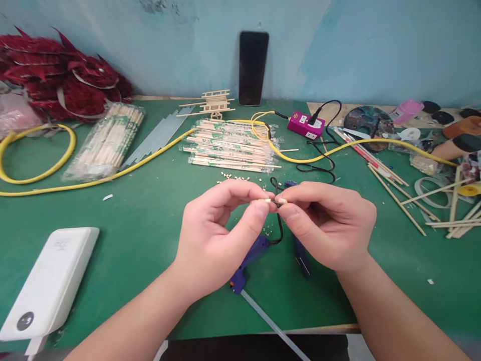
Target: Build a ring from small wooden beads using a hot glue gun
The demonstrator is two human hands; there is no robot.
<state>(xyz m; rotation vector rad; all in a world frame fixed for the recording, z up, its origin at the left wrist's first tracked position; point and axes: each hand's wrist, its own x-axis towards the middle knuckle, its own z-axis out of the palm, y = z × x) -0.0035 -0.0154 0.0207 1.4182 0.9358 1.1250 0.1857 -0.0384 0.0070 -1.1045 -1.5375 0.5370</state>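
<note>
Wooden piece (264,200): it is being held in the air just above the glue gun (250,258), short and pale.
Left hand (214,235): it is pinching the wooden piece between thumb and forefinger, the other fingers curling in.
Right hand (330,225): it is pinching a second piece (282,201) in the same way, end pointing to the first; whether the two ends are touching I cannot tell.
Glue gun: blue, it is lying on the green worktop (150,210) under both hands, a clear glue stick (270,321) sticking out of its back.
Black cord (280,225): it is running from the glue gun up behind the fingers.
Wooden crumbs (233,176): they are lying scattered just beyond the glue gun.
Chopstick packs (231,145): they are lying further beyond the glue gun, in the middle of the worktop.
Yellow cable (112,173): it is crossing the worktop beyond the glue gun.
White power bank (52,281): it is lying well to the left of the glue gun.
Loose sticks (398,198): they are lying well to the right of the glue gun.
</note>
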